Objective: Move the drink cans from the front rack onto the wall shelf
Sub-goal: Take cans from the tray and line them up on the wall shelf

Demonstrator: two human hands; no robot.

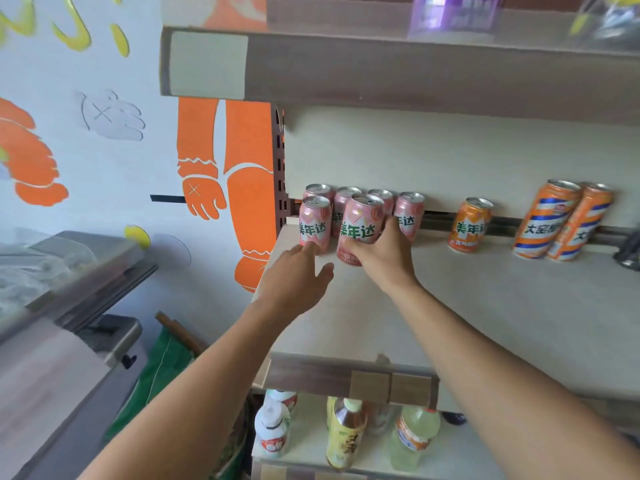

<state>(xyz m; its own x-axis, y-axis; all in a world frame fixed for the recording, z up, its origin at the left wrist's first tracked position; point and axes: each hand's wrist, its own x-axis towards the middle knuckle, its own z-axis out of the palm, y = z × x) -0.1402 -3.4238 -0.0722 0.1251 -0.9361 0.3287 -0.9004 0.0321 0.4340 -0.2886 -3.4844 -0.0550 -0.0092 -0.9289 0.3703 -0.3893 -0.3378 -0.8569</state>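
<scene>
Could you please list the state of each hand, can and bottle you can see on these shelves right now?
Right hand: grip closed round the front pink can.
Front pink can: upright, held.
Left hand: open, fingertips touching the left pink can.
Left pink can: upright on the shelf.
Back pink cans: upright, in a row by the wall.
Orange can: upright, standing alone.
Striped cans: two, upright, side by side.
Bottles: upright on the lower shelf, capped.

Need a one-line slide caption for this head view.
Right hand grips a pink can on the shelf; open left hand touches another.
</scene>
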